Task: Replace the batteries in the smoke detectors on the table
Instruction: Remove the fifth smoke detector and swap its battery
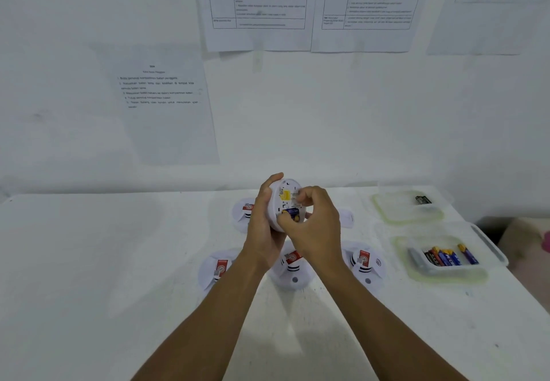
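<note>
My left hand [263, 225] holds a round white smoke detector [286, 185] up above the table, its back side facing me with a yellow label showing. My right hand [315, 225] is at its open battery bay, thumb and fingers pinching a blue and yellow battery [293, 214] that sits in the bay. Several more white detectors lie on the table below: one at the left [218, 270], one in the middle [293, 270], one at the right [364, 264], and one behind my left hand [242, 212].
A clear tray [488, 249] at the right holds several blue, red and black batteries. Behind it another clear tray [387, 208] holds a dark battery [422, 200]. A white part [346, 216] lies behind my right hand. The table's right edge runs diagonally beside the trays. Papers hang on the wall.
</note>
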Action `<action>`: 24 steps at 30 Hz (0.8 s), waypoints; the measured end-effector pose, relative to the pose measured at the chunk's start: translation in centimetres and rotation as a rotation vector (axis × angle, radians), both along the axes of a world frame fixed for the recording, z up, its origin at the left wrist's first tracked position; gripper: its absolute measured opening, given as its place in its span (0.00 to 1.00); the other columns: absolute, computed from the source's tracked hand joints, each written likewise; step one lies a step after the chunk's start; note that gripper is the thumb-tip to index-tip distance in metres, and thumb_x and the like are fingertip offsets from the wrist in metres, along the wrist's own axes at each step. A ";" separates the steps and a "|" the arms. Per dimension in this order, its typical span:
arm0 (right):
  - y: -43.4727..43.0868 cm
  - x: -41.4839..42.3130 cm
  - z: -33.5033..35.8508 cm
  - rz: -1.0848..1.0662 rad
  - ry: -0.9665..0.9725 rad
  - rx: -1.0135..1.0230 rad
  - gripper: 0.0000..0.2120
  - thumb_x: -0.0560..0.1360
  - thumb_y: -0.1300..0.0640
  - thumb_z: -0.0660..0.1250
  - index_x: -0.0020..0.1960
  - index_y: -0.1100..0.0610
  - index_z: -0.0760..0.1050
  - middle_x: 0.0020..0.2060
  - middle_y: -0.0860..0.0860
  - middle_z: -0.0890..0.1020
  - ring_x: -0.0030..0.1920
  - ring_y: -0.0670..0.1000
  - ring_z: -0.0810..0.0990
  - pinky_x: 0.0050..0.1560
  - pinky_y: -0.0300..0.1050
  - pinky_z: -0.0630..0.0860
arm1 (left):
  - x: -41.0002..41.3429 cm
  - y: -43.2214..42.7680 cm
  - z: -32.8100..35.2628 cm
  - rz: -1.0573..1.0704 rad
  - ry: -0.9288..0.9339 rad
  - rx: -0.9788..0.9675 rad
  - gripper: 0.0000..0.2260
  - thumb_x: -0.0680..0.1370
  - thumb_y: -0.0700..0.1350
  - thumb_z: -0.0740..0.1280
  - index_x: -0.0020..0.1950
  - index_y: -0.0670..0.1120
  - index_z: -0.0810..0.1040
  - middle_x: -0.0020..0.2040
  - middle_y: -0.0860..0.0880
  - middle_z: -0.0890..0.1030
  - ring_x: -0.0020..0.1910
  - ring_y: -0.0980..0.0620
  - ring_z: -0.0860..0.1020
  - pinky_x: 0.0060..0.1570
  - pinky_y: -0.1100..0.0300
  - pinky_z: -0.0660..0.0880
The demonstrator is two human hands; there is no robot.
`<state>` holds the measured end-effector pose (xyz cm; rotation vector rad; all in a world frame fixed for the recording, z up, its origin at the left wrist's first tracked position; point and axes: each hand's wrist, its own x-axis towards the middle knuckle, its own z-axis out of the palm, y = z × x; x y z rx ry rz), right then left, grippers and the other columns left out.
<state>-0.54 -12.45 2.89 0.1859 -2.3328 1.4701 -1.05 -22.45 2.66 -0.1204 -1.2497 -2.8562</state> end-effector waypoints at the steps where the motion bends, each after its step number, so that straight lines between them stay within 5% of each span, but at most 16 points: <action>1: -0.2 0.1 0.1 -0.007 -0.006 0.007 0.20 0.64 0.53 0.76 0.51 0.50 0.70 0.48 0.44 0.77 0.51 0.45 0.78 0.44 0.41 0.79 | 0.1 -0.2 0.0 0.001 0.000 -0.003 0.15 0.78 0.50 0.58 0.62 0.50 0.76 0.53 0.44 0.81 0.50 0.46 0.80 0.46 0.52 0.81; 8: -0.9 0.6 -0.1 0.002 -0.010 0.038 0.16 0.65 0.51 0.71 0.50 0.50 0.71 0.48 0.44 0.78 0.51 0.45 0.78 0.49 0.48 0.81 | 0.0 -1.1 -0.6 -0.007 -0.044 0.009 0.15 0.80 0.51 0.59 0.65 0.50 0.76 0.57 0.42 0.79 0.54 0.44 0.78 0.51 0.49 0.78; 14: 1.9 0.5 -0.9 0.128 0.181 0.208 0.11 0.72 0.54 0.69 0.53 0.51 0.81 0.61 0.46 0.78 0.60 0.45 0.75 0.58 0.33 0.70 | -0.6 0.2 -0.8 -0.044 -0.092 0.121 0.16 0.82 0.51 0.57 0.67 0.50 0.75 0.59 0.41 0.78 0.55 0.44 0.77 0.56 0.49 0.76; 18: 6.7 0.3 0.3 0.139 0.216 0.188 0.05 0.75 0.57 0.69 0.51 0.52 0.79 0.47 0.44 0.82 0.49 0.41 0.77 0.50 0.32 0.70 | -0.8 3.6 -0.8 -0.068 -0.110 0.145 0.15 0.83 0.51 0.55 0.64 0.50 0.77 0.56 0.43 0.80 0.49 0.45 0.80 0.47 0.52 0.78; 21: 12.8 -0.4 1.3 0.122 0.168 0.221 0.10 0.75 0.57 0.69 0.56 0.50 0.77 0.38 0.41 0.80 0.43 0.41 0.78 0.47 0.32 0.71 | -1.0 7.2 -1.0 -0.057 -0.114 0.177 0.15 0.82 0.50 0.56 0.64 0.49 0.76 0.60 0.44 0.79 0.57 0.43 0.77 0.59 0.46 0.76; 24: 19.7 -1.5 1.8 0.063 0.129 0.332 0.07 0.74 0.58 0.71 0.51 0.51 0.80 0.35 0.39 0.79 0.40 0.39 0.77 0.46 0.40 0.71 | -1.5 11.0 -1.3 -0.046 -0.134 0.200 0.16 0.82 0.49 0.56 0.65 0.47 0.76 0.63 0.43 0.77 0.64 0.41 0.72 0.72 0.40 0.63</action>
